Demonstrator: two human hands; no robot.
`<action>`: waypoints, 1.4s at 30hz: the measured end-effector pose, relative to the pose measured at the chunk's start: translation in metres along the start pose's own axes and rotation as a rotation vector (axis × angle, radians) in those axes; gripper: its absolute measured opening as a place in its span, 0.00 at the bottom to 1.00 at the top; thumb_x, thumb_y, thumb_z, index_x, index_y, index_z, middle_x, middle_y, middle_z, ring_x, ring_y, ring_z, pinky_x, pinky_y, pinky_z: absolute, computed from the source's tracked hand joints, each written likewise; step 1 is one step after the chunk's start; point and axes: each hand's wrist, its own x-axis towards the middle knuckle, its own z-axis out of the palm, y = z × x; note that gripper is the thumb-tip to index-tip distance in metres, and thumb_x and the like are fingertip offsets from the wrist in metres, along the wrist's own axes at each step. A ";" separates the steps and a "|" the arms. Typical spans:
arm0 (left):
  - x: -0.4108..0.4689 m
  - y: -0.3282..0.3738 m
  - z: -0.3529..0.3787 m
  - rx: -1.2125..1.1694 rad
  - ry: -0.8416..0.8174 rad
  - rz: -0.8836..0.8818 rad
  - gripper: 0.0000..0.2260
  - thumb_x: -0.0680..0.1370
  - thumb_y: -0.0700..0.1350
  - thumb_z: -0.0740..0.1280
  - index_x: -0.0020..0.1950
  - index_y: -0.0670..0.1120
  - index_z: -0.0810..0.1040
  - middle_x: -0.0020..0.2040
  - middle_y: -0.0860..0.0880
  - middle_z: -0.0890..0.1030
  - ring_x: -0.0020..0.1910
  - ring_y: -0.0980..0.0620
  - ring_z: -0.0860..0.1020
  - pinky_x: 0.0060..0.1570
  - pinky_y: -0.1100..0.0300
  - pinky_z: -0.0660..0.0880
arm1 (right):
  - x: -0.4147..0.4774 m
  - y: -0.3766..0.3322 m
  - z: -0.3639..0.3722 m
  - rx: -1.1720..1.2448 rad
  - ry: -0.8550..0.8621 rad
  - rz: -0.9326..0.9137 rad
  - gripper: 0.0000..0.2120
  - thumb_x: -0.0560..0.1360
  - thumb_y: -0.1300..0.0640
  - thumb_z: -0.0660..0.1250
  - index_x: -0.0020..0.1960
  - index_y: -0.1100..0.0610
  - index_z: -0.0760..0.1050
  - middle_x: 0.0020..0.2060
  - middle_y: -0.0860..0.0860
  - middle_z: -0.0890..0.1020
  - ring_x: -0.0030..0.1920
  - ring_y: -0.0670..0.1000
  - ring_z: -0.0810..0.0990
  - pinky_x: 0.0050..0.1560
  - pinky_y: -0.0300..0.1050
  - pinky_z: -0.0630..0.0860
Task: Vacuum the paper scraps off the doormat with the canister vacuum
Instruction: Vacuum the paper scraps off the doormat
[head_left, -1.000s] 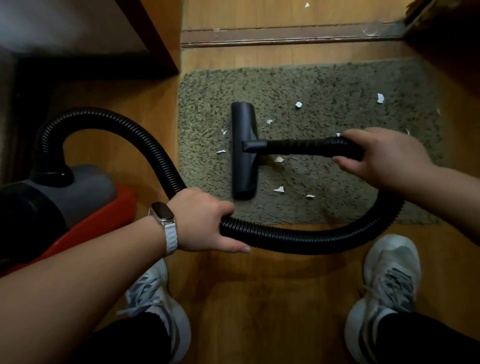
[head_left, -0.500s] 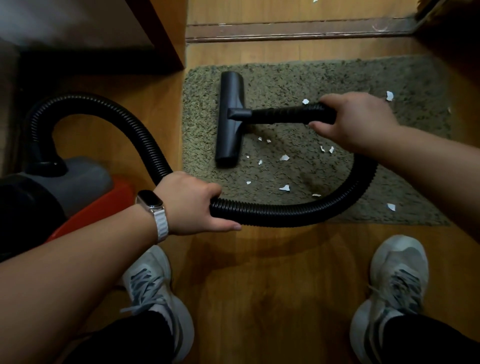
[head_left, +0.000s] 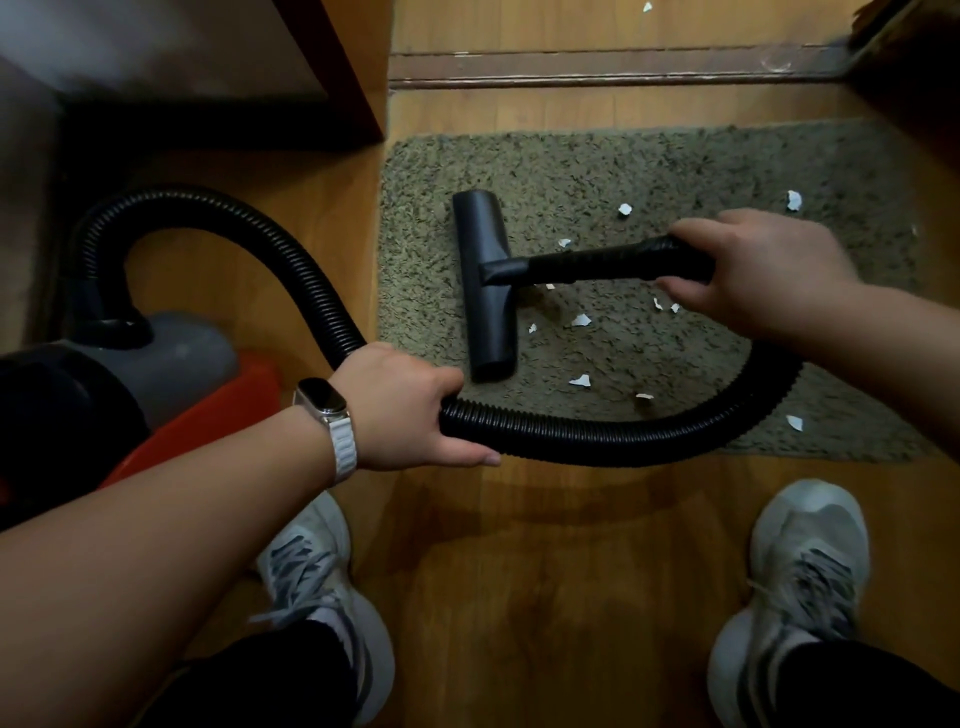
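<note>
Gripping the wand (head_left: 597, 265) with my right hand (head_left: 758, 275), hose (head_left: 597, 437) with my left hand (head_left: 405, 410), I see paper scraps (head_left: 582, 320) lying right of the fore-and-aft nozzle (head_left: 485, 291).

Floor (head_left: 519, 571): wood-look planks, warm brown, glossy, dim light w/ soft shadows.
Threshold strip (head_left: 597, 67): dark brown, scuffed, runs across top.
Upright panel (head_left: 332, 67): reddish-brown wood, upper left.
Pale grey surface (head_left: 130, 41) behind it, blurred.

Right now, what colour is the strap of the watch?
White, on the watch strap at the left wrist; the head view shows it best.
</note>
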 end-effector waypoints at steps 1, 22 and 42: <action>0.001 0.001 -0.001 -0.005 0.006 -0.001 0.36 0.62 0.83 0.39 0.35 0.53 0.66 0.28 0.56 0.71 0.29 0.54 0.74 0.35 0.58 0.66 | 0.000 0.004 -0.001 0.001 0.010 0.023 0.19 0.73 0.41 0.67 0.59 0.51 0.77 0.43 0.55 0.79 0.46 0.61 0.80 0.38 0.47 0.71; 0.006 0.003 0.002 -0.035 0.037 -0.014 0.35 0.62 0.83 0.41 0.35 0.53 0.67 0.26 0.57 0.68 0.26 0.55 0.70 0.30 0.59 0.61 | -0.004 0.019 0.000 0.083 -0.017 0.141 0.18 0.74 0.41 0.68 0.60 0.49 0.76 0.47 0.55 0.81 0.49 0.60 0.79 0.43 0.50 0.74; 0.023 0.022 0.000 -0.078 0.127 0.071 0.35 0.65 0.82 0.47 0.36 0.52 0.71 0.26 0.55 0.72 0.25 0.53 0.73 0.31 0.59 0.64 | -0.058 0.040 -0.002 0.083 -0.049 0.022 0.21 0.70 0.42 0.70 0.59 0.52 0.79 0.46 0.52 0.83 0.46 0.59 0.82 0.38 0.49 0.76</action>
